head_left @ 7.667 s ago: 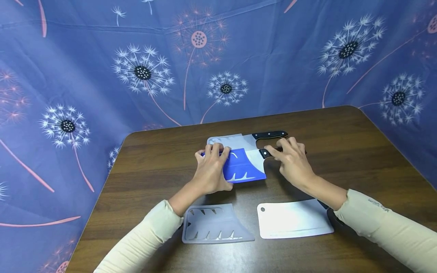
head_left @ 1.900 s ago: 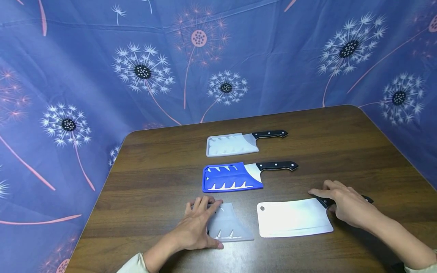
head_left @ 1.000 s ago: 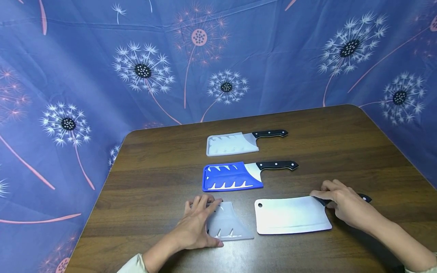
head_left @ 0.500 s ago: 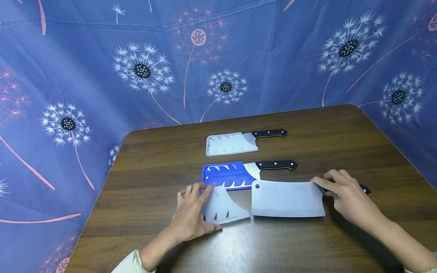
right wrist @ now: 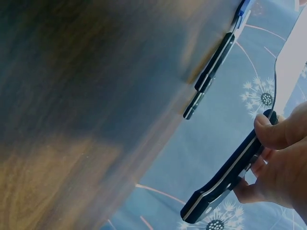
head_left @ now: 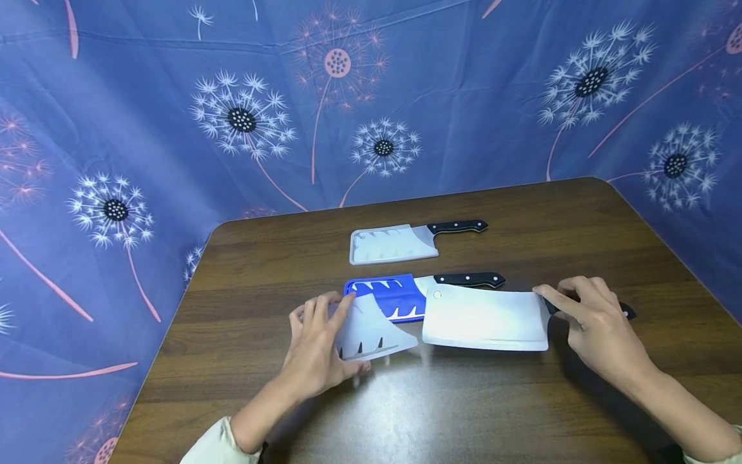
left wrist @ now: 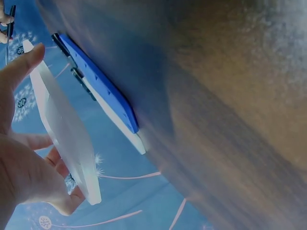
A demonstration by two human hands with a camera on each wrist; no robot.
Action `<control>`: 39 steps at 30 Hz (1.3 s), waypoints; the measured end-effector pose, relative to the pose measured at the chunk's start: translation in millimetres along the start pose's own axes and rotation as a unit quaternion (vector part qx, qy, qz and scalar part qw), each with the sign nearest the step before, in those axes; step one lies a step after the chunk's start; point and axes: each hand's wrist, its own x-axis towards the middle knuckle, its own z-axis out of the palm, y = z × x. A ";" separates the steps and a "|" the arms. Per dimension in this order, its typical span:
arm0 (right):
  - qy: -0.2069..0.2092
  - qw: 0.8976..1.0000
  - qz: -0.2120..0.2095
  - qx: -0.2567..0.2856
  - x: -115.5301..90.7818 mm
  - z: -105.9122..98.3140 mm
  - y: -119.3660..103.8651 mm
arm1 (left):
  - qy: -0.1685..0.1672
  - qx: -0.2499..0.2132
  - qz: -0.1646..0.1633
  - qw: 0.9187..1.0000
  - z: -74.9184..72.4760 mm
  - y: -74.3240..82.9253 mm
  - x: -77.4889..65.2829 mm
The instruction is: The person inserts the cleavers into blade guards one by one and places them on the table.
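My left hand [head_left: 315,345] grips a whitish plastic blade guard [head_left: 371,328] by its closed end, thumb on the near edge and fingers on the far edge. In the left wrist view the guard [left wrist: 67,129] is held up off the table. My right hand [head_left: 599,319] holds a cleaver [head_left: 487,319] by its black handle [right wrist: 225,175], thumb near where blade and handle join. The bare blade points left, its holed end close beside the guard's open end. In the right wrist view the cleaver is clear of the table.
Behind the held pieces lies a cleaver in a blue guard [head_left: 385,296], partly covered by them in the head view. Farther back lies another cleaver in a white guard [head_left: 388,246]. Both handles point right on the brown wooden table [head_left: 261,277]. A blue dandelion-print cloth [head_left: 452,96] hangs behind.
The blue-guarded cleaver was set down earlier. Since then my hands have gripped the whitish guard and bare cleaver, raised both off the table and moved them farther back; the guard has tilted.
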 end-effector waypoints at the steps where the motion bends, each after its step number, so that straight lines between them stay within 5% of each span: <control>1: 0.001 1.000 -0.001 0.001 0.5 -0.5 -0.4 | 0.005 -0.002 0.003 1.000 -0.8 0.0 0.6; 39: -0.004 1.000 0.026 -0.008 0.5 -0.1 -6.5 | 0.036 -0.001 0.031 0.999 -7.4 3.2 3.7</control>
